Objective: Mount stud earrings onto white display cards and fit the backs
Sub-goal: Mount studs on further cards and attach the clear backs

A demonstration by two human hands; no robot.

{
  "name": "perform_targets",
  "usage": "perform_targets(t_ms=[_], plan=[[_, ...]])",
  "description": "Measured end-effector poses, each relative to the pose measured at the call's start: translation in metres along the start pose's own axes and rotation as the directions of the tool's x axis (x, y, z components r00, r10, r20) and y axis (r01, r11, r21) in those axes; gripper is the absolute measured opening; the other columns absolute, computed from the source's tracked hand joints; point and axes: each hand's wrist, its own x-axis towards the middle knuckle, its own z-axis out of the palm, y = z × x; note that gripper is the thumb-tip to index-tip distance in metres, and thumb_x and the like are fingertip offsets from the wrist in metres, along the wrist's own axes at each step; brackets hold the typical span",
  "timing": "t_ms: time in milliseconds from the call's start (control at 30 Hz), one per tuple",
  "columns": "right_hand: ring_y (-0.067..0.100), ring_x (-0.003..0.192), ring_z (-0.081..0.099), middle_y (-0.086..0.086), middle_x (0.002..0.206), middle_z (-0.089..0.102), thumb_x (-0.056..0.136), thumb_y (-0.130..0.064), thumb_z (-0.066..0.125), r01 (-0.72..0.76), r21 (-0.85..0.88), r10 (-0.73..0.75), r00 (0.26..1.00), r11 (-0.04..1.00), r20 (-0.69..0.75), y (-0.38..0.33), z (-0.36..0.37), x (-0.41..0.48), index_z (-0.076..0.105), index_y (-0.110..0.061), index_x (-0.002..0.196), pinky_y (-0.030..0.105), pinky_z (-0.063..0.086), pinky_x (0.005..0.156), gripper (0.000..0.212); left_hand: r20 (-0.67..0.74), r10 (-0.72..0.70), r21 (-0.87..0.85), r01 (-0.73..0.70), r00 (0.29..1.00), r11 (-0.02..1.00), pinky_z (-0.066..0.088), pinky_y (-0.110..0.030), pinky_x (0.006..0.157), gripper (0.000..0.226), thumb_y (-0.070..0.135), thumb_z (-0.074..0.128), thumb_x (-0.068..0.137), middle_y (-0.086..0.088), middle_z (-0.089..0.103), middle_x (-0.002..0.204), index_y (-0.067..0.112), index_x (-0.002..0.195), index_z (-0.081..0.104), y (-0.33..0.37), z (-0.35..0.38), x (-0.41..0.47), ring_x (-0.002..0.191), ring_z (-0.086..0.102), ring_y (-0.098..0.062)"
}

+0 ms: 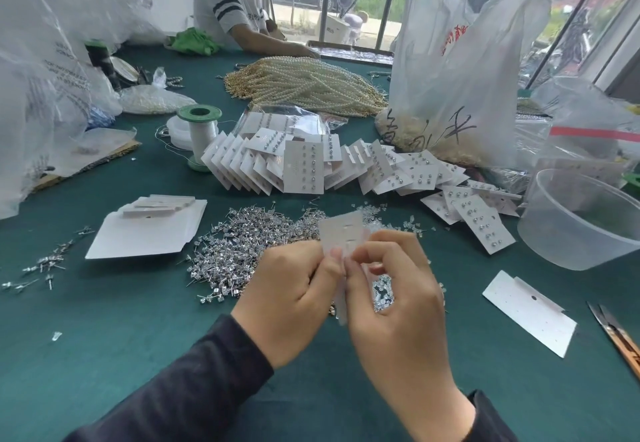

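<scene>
I hold a white display card (341, 232) upright over the green table, its back toward me. My left hand (287, 298) pinches the card's left edge. My right hand (394, 299) pinches at the card's middle with thumb and forefinger; whatever small piece sits between them is hidden. Under my hands spreads a heap of silver stud earrings (235, 251), with small clear backs (382, 294) on its right side. A stack of blank cards (149, 230) lies to the left. One blank card (530, 313) lies to the right.
Finished cards (304, 164) with studs fan out behind the heap. A clear plastic tub (581, 220) stands at right, scissors (620, 337) at the right edge. A thread spool (199, 136), pearl strands (304, 83), plastic bags and another person's arm (273, 45) fill the far side.
</scene>
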Motion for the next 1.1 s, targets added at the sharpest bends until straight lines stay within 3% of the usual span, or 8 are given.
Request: perform_targets(t_ms=[100, 167, 233, 333, 600, 867, 967, 1100], plan=[[0.008, 0.088, 0.052, -0.002, 0.09, 0.055, 0.082, -0.012, 0.052, 0.056, -0.074, -0.061, 0.996, 0.996, -0.071, 0.003, -0.009, 0.008, 0.059, -0.009, 0.089, 0.014, 0.039, 0.079, 0.01, -0.085, -0.1, 0.076, 0.107, 0.991, 0.991, 0.023, -0.015, 0.041, 0.05, 0.023, 0.045, 0.091, 0.012, 0.025, 0.04, 0.024, 0.045, 0.026, -0.009, -0.004, 0.004, 0.043, 0.038, -0.01], [0.016, 0.086, 0.055, -0.002, 0.088, 0.057, 0.08, -0.006, 0.056, -0.003, -0.166, -0.011, 0.996, 0.986, -0.085, 0.012, -0.019, 0.017, 0.06, -0.011, 0.091, 0.019, 0.04, 0.079, 0.012, -0.12, -0.158, 0.077, 0.167, 0.98, 0.983, 0.024, -0.018, 0.04, 0.054, 0.021, 0.047, 0.093, 0.007, 0.026, 0.039, 0.02, 0.043, 0.028, -0.016, -0.009, 0.007, 0.042, 0.037, -0.012], [0.018, 0.09, 0.055, -0.002, 0.088, 0.059, 0.08, -0.003, 0.061, -0.116, -0.278, 0.144, 0.986, 0.954, 0.08, 0.023, -0.026, 0.024, 0.065, -0.014, 0.09, 0.024, 0.041, 0.084, 0.015, -0.163, -0.194, 0.068, 0.207, 0.967, 0.976, 0.022, -0.02, 0.039, 0.055, 0.024, 0.047, 0.093, 0.007, 0.024, 0.038, 0.019, 0.041, 0.028, -0.019, -0.014, 0.009, 0.038, 0.033, -0.013], [0.013, 0.101, 0.05, -0.006, 0.096, 0.059, 0.083, -0.013, 0.062, -0.165, -0.417, 0.325, 0.88, 0.894, 0.347, 0.033, -0.027, 0.021, 0.068, -0.021, 0.089, 0.032, 0.037, 0.093, 0.012, -0.201, -0.233, 0.068, 0.251, 0.951, 0.966, 0.019, -0.019, 0.039, 0.056, 0.02, 0.048, 0.091, 0.007, 0.022, 0.038, 0.019, 0.04, 0.026, -0.02, -0.018, 0.012, 0.035, 0.028, -0.013], [0.015, 0.091, 0.053, -0.003, 0.087, 0.063, 0.083, -0.017, 0.062, -0.16, -0.431, 0.344, 0.853, 0.888, 0.392, 0.038, -0.017, 0.017, 0.071, -0.02, 0.084, 0.036, 0.04, 0.089, 0.009, -0.202, -0.245, 0.076, 0.265, 0.948, 0.961, 0.025, -0.029, 0.044, 0.055, 0.024, 0.049, 0.092, 0.001, 0.027, 0.039, 0.015, 0.041, 0.03, -0.016, -0.018, 0.012, 0.038, 0.024, -0.012], [0.006, 0.07, 0.043, -0.009, 0.075, 0.056, 0.081, -0.025, 0.066, -0.166, -0.428, 0.328, 0.882, 0.888, 0.339, 0.043, -0.009, 0.017, 0.063, -0.019, 0.074, 0.023, 0.026, 0.062, 0.009, -0.191, -0.35, -0.009, 0.355, 0.917, 0.935, 0.032, -0.036, 0.05, 0.05, 0.021, 0.048, 0.092, -0.011, 0.036, 0.048, -0.004, 0.049, 0.041, -0.017, -0.019, 0.012, 0.046, 0.031, -0.021], [0.002, 0.063, 0.042, -0.01, 0.071, 0.053, 0.08, -0.02, 0.065, -0.169, -0.407, 0.318, 0.887, 0.898, 0.334, 0.046, -0.009, 0.018, 0.059, -0.019, 0.071, 0.017, 0.028, 0.056, 0.011, -0.189, -0.372, -0.006, 0.378, 0.909, 0.926, 0.036, -0.039, 0.051, 0.052, 0.024, 0.047, 0.091, -0.014, 0.039, 0.05, -0.011, 0.053, 0.043, -0.016, -0.019, 0.013, 0.048, 0.034, -0.022], [-0.003, 0.069, 0.047, -0.007, 0.078, 0.057, 0.08, -0.013, 0.064, -0.162, -0.352, 0.279, 0.908, 0.922, 0.313, 0.047, -0.008, 0.018, 0.066, -0.019, 0.086, 0.007, 0.033, 0.064, 0.009, -0.205, -0.402, -0.031, 0.405, 0.893, 0.914, 0.039, -0.04, 0.053, 0.05, 0.024, 0.046, 0.092, -0.015, 0.041, 0.052, -0.008, 0.053, 0.044, -0.017, -0.019, 0.013, 0.05, 0.038, -0.024]])
